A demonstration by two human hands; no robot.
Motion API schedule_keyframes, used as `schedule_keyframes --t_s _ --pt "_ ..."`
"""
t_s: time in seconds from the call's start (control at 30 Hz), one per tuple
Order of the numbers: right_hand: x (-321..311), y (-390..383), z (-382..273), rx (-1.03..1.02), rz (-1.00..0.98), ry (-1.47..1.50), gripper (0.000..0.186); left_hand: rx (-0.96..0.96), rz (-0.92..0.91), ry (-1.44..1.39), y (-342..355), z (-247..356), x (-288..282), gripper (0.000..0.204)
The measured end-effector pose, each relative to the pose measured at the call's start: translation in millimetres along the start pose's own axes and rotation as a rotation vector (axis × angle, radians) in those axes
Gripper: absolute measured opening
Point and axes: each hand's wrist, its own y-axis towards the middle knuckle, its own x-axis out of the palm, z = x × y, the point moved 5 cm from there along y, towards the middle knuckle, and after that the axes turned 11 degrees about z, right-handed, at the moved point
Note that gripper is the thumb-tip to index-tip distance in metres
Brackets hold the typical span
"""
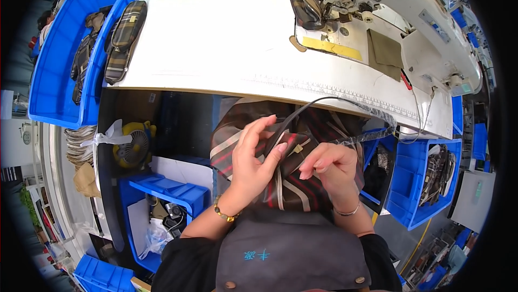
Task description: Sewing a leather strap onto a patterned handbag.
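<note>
In front of my body, my left hand [253,154] has its palm against a dark striped pouch [294,143], the edge between thumb and fingers. A small pale yellow tag shows on the pouch. From beside the left fingers a black strap [307,106] arches to the right, its far part wrapped in clear plastic [380,116]. My right hand [335,169] is at the pouch's right side, fingers curled and tips pressed together; whatever they pinch is too small to make out. Brown, red and cream striped fabric [232,124] lies under both hands, across my lap.
A sewing machine [410,6] stands at the table's right, a plaid pouch [306,3] by its needle. More plaid pouches [125,38] lie by the left blue bin [59,65]. Other blue bins [404,178] flank my lap. The white table edge [216,89] runs just beyond my hands.
</note>
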Motion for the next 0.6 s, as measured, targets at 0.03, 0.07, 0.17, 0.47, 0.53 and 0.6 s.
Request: schedule_keyframes --t_s 0.03,0.07,0.17,0.47,0.53,0.6 --pt "1.2 -2.8 -1.1 -0.026 -0.005 -0.053 0.003 0.115 0.021 0.088 0.9 6.7 -1.8 0.043" --pt "2.4 -4.7 -2.4 -0.052 -0.009 -0.107 0.004 0.229 0.042 0.176 1.7 12.8 -2.9 0.047" --pt "4.8 -4.9 -8.0 -0.095 -0.011 -0.153 0.004 0.435 0.014 0.295 6.1 25.6 -1.9 0.043" --pt "12.3 -1.5 -24.0 -0.289 -0.105 -0.384 0.006 0.723 -0.025 0.426 5.1 56.9 12.4 0.035" --pt "12.0 -0.9 -25.8 -0.317 -0.106 -0.389 0.007 0.725 -0.04 0.426 4.4 60.5 14.5 0.033" --pt "12.0 -1.9 -27.9 -0.375 -0.126 -0.454 0.006 0.729 -0.054 0.426 2.1 62.1 15.5 0.032"
